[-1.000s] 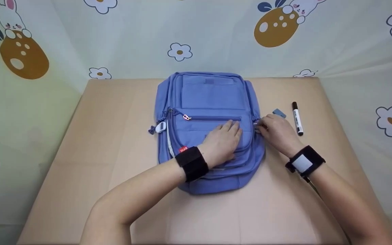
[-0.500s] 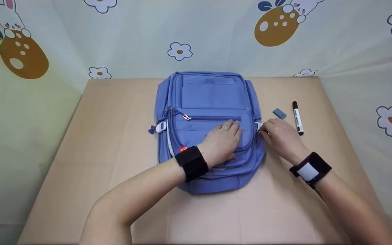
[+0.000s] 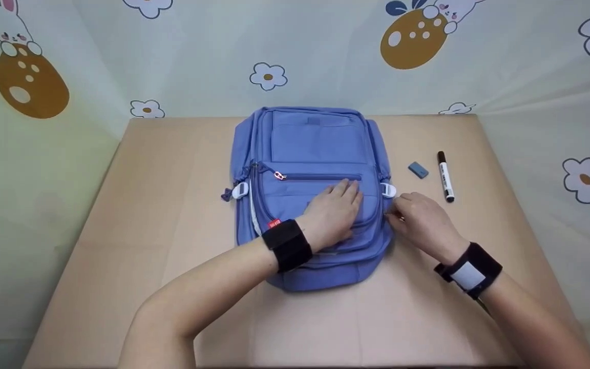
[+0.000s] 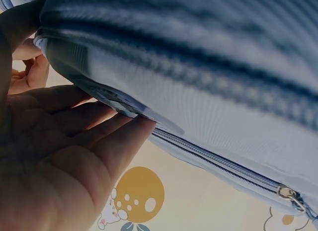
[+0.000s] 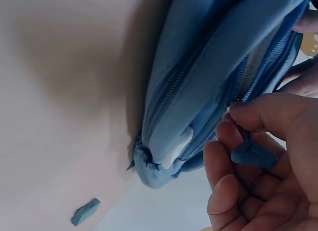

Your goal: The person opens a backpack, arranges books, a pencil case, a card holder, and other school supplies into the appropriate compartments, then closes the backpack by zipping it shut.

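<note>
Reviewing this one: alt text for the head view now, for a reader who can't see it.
A person's left hand rests on a blue backpack lying on a tan table, while the right hand pinches at the backpack's right edge, below a white clip. To the right lie a small block and a marker; patterned cloth hangs behind.

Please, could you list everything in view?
Backpack: one, blue, centre
Side buckles: two, white, backpack's sides
Side fabric tabs: two, blue, backpack's sides
Front zipper pull: one, metallic, backpack's front
Label: one, red, backpack's lower left
Block, perhaps eraser: one, blue-grey, right of backpack
Marker: one, black and white, right of block
Table: one, tan, beneath backpack
Patterned backdrop: one, pale, behind table
Wristbands: two, black, person's wrists
Left hand: one, resting on backpack's front
Right hand: one, holding right tab
</note>
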Tool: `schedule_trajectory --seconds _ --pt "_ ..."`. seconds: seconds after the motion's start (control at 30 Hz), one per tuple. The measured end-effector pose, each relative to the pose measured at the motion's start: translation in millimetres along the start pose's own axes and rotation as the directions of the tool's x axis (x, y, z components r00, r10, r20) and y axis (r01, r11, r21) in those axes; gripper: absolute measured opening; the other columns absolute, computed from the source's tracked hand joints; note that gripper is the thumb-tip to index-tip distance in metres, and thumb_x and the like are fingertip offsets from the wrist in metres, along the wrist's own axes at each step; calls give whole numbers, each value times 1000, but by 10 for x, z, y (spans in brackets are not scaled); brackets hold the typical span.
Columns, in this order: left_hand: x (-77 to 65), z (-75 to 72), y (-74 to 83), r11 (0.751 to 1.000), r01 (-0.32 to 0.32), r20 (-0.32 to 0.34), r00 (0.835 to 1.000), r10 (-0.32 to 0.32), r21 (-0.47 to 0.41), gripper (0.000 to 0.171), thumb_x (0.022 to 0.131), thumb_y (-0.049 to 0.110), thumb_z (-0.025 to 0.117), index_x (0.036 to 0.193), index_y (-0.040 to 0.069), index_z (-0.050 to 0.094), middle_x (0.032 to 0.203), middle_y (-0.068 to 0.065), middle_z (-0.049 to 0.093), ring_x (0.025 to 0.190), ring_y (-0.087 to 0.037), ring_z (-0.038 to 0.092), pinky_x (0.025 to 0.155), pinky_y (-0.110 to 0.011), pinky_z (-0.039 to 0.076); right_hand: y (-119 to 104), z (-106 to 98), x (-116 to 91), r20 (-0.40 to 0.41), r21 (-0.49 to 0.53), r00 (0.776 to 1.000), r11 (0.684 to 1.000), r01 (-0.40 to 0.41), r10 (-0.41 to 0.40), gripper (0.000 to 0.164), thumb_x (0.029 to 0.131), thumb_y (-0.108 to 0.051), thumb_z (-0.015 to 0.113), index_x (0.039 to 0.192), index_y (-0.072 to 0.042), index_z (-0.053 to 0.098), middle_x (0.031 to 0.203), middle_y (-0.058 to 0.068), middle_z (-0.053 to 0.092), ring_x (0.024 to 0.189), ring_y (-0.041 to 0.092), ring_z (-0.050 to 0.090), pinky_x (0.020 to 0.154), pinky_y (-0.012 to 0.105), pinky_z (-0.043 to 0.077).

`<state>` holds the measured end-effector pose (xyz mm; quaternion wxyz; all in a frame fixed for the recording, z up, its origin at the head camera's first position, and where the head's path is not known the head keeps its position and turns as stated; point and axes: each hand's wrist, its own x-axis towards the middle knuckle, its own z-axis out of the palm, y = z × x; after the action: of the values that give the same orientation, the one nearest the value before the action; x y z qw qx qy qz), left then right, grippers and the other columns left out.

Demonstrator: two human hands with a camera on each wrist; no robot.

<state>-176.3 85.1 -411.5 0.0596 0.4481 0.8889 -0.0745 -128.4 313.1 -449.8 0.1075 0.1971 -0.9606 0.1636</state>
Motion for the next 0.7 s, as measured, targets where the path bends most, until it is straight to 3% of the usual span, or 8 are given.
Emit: schedule_trajectory --seconds 0.13,0.23,0.37,0.47,0.57,0.7 --pt "-56 9 17 999 -22 -48 999 20 -27 85 94 54 68 157 5 38 165 -17 27 150 -35 29 117 -49 33 14 14 -7 -8 9 1000 1000 -15 15 10 83 -2 78 89 -5 70 78 1 63 71 19 58 63 38 49" --pt "-132 11 73 995 -91 -117 990 84 -52 74 94 56 66 147 7 49 165 -17 28 149 -36 30 117 -50 33 23 17 -8 -19 7 1000 1000 -14 14 11 84 -2 78 90 -5 70 78 2 63 71 21 58 63 38 49" --pt "-220 39 189 978 -208 -220 953 208 23 49 96 49 65 124 9 63 156 -15 44 144 -33 41 113 -47 40 32 23 -6 -35 -10 999 1000 -8 8 11 83 -3 78 89 -5 69 78 3 63 72 23 57 64 38 48" --pt "-254 101 252 967 -239 -255 933 255 93 35 100 40 60 117 11 69 146 -12 56 137 -30 50 109 -45 45 36 48 -18 -40 -22 999 1000 -14 13 10 85 -4 77 89 -5 68 77 3 62 71 22 56 63 37 47" --pt "-276 162 260 966 -242 -256 932 258 91 31 101 32 56 116 10 70 142 -11 60 134 -29 53 109 -44 45 35 83 -40 -43 -25 999 999 -23 22 11 85 -5 77 88 -5 67 77 3 61 71 22 56 62 37 47" --pt "-283 193 226 973 -229 -237 944 232 37 31 105 29 52 121 8 69 145 -13 57 135 -29 52 111 -42 42 33 105 -51 -60 -18 998 1000 -23 22 12 84 -4 78 89 -5 67 78 3 62 72 22 57 63 38 48"
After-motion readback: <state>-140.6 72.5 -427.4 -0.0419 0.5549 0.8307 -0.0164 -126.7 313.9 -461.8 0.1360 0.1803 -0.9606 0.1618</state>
